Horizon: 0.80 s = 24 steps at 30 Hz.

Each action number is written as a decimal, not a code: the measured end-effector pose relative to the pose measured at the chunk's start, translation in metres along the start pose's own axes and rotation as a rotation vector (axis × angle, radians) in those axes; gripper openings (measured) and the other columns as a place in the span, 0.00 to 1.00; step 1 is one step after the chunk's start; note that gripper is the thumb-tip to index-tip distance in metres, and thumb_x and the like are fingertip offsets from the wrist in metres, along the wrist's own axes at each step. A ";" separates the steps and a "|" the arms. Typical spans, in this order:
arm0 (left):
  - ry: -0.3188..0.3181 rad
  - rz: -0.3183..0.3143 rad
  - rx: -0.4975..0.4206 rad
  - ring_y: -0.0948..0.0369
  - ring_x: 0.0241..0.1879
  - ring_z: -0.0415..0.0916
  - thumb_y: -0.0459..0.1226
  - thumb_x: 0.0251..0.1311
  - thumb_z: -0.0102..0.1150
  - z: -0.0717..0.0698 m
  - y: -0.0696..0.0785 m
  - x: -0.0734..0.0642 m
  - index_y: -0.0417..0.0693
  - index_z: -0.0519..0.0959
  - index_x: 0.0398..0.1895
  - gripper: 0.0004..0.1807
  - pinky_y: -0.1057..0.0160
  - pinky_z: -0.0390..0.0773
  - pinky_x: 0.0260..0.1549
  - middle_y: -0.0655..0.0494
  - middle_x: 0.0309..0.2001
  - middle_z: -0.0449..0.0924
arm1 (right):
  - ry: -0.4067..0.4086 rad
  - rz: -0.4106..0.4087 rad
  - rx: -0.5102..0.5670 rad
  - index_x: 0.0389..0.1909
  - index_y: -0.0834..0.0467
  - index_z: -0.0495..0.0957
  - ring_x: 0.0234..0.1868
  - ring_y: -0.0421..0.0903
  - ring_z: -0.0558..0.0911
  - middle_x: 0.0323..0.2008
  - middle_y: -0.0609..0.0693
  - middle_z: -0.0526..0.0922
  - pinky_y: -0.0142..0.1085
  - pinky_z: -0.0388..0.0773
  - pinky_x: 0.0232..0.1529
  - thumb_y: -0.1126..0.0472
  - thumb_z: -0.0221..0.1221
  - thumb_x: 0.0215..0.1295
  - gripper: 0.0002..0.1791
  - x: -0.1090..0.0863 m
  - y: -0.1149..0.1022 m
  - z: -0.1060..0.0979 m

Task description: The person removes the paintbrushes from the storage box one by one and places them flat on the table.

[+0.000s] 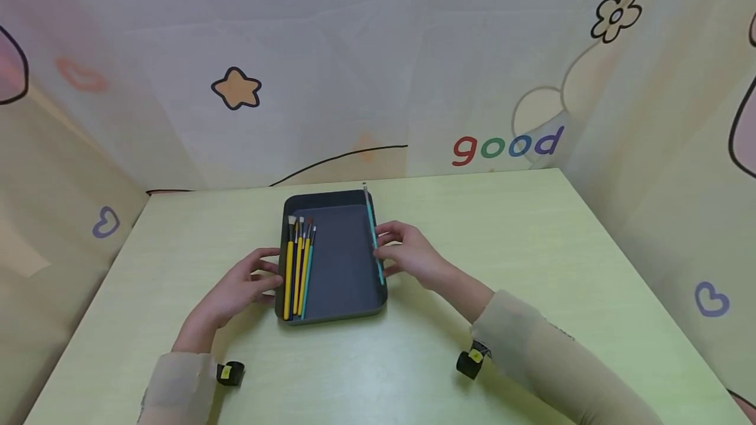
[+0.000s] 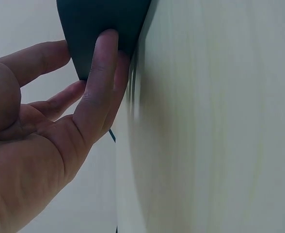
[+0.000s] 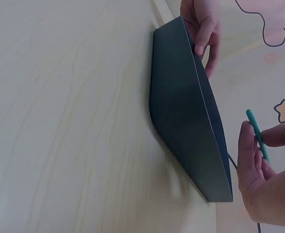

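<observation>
Head view: a dark grey rectangular tray (image 1: 342, 261) lies on a pale wood-grain worktop (image 1: 502, 241). Along its left side sit several paintbrushes (image 1: 298, 274) with yellow, dark blue and teal handles, bristles pointing away from the person. The left hand (image 1: 239, 287) grips the tray's left edge. The right hand (image 1: 413, 258) pinches a teal paintbrush (image 1: 371, 215) above the tray's right edge. A patterned curtain (image 1: 354, 64) behind carries the word "good" (image 1: 509, 145) in red, green, blue and purple letters.

Left wrist view: the left hand's fingers press the tray's outer wall; the dim close-up probably shows one fingertip near the rim.

Right wrist view: thumb and fingers hold the teal handle beside the tray.
</observation>
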<state>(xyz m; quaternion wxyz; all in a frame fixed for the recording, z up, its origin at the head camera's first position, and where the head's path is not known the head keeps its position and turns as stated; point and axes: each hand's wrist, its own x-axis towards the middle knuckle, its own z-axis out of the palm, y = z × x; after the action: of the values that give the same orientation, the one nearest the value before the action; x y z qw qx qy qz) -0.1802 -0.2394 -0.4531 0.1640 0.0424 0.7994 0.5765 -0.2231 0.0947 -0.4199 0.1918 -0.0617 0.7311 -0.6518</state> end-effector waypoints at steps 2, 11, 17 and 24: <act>-0.001 -0.001 0.001 0.44 0.56 0.75 0.30 0.72 0.57 0.000 0.000 0.000 0.40 0.57 0.77 0.33 0.50 0.86 0.46 0.33 0.60 0.67 | 0.009 0.004 -0.014 0.64 0.68 0.71 0.35 0.47 0.81 0.46 0.59 0.75 0.42 0.88 0.33 0.73 0.60 0.68 0.23 -0.002 0.001 -0.007; -0.004 0.002 -0.005 0.44 0.56 0.75 0.30 0.73 0.56 0.001 0.002 -0.001 0.40 0.57 0.77 0.33 0.50 0.86 0.46 0.33 0.60 0.67 | 0.068 0.042 -0.072 0.65 0.70 0.69 0.37 0.52 0.83 0.46 0.60 0.75 0.41 0.88 0.34 0.72 0.59 0.69 0.24 -0.009 0.014 -0.041; 0.000 0.001 -0.004 0.44 0.55 0.75 0.29 0.73 0.56 0.001 0.002 -0.002 0.41 0.57 0.78 0.33 0.49 0.86 0.47 0.34 0.60 0.67 | 0.100 0.053 -0.088 0.65 0.71 0.68 0.37 0.50 0.83 0.46 0.59 0.74 0.42 0.88 0.36 0.71 0.58 0.70 0.25 -0.012 0.023 -0.062; 0.007 -0.008 0.012 0.43 0.57 0.75 0.30 0.73 0.56 0.001 0.002 -0.001 0.42 0.57 0.78 0.33 0.50 0.86 0.47 0.34 0.60 0.67 | 0.122 0.068 -0.123 0.66 0.72 0.66 0.35 0.47 0.82 0.45 0.59 0.74 0.43 0.88 0.38 0.71 0.58 0.70 0.26 -0.018 0.031 -0.087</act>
<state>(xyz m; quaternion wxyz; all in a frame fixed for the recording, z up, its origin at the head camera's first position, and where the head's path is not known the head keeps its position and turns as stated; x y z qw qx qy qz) -0.1790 -0.2385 -0.4514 0.1634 0.0381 0.8036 0.5711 -0.2329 0.1865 -0.4401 0.1645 -0.0087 0.7817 -0.6015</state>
